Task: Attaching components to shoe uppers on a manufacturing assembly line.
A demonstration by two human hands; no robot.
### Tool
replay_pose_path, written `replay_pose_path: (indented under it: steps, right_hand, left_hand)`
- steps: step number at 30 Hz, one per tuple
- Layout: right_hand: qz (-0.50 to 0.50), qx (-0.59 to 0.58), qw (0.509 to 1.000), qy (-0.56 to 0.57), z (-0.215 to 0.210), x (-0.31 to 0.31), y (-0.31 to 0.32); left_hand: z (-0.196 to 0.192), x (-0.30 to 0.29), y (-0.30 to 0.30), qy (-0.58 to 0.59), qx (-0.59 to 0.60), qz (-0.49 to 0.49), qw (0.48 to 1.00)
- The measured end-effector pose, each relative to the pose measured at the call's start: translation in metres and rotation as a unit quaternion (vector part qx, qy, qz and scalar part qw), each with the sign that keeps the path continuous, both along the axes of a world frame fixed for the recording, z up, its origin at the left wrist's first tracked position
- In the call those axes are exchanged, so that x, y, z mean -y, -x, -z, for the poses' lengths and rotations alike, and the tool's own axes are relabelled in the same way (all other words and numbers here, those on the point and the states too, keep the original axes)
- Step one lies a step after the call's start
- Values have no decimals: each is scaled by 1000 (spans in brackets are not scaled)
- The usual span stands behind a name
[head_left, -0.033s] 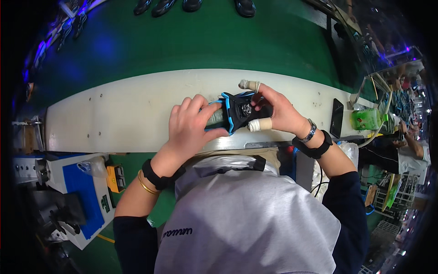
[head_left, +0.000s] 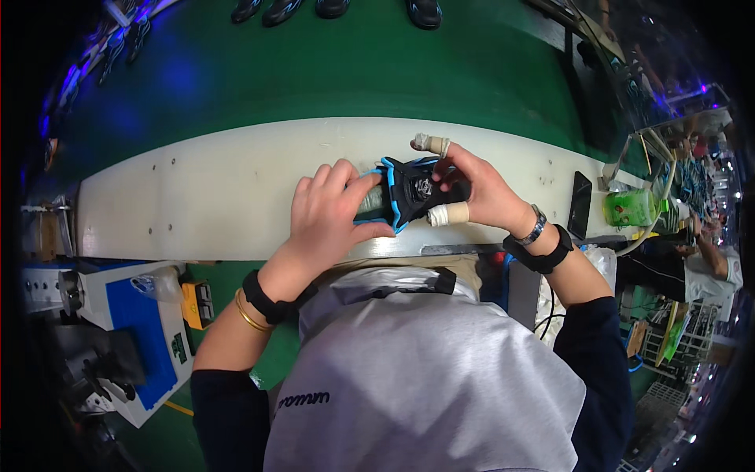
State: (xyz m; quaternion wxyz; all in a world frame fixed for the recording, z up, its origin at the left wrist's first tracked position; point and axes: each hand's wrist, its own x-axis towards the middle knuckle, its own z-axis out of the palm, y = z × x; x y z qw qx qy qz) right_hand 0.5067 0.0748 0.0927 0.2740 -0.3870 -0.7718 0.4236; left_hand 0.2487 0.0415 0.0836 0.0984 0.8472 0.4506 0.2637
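Note:
A black shoe [head_left: 409, 186] with bright blue edging lies on the long white bench in front of me. A grey-green form shows in its opening, and a dark shiny round piece [head_left: 423, 188] sits on its upper. My left hand [head_left: 330, 206] is wrapped round the opening end, thumb on the near side and fingers on the far side. My right hand [head_left: 480, 193] holds the other end between thumb and fingers. Its thumb and one finger are wrapped in pale tape, and the taped finger sticks out beyond the shoe. The undersides of both hands are hidden.
On the white bench [head_left: 220, 189], a dark phone [head_left: 580, 204] lies to the right, beside a green-labelled plastic container [head_left: 629, 208]. Several dark shoes [head_left: 423, 13] stand on the green surface beyond. A white machine with a blue panel [head_left: 144, 338] is at lower left. A co-worker [head_left: 708, 267] is at far right.

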Motion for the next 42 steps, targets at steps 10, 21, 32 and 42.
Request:
replay_pose_path:
  steps: [10,21,32,42]
  right_hand:
    - [-52,128,978,-158,-8,-5,40]
    - [-81,2,994,-68,-3,-19,18]
    - [64,69,995,32,10,-4,23]
    - [67,66,996,-10,3,1,36]
  left_hand:
    - [5,-7,-6,33,71,-18,997]
    - [12,-13,-4,19,82,2,996]
    - [12,-14,-5,20,57,-3,998]
    - [10,-13,-4,35,51,-6,998]
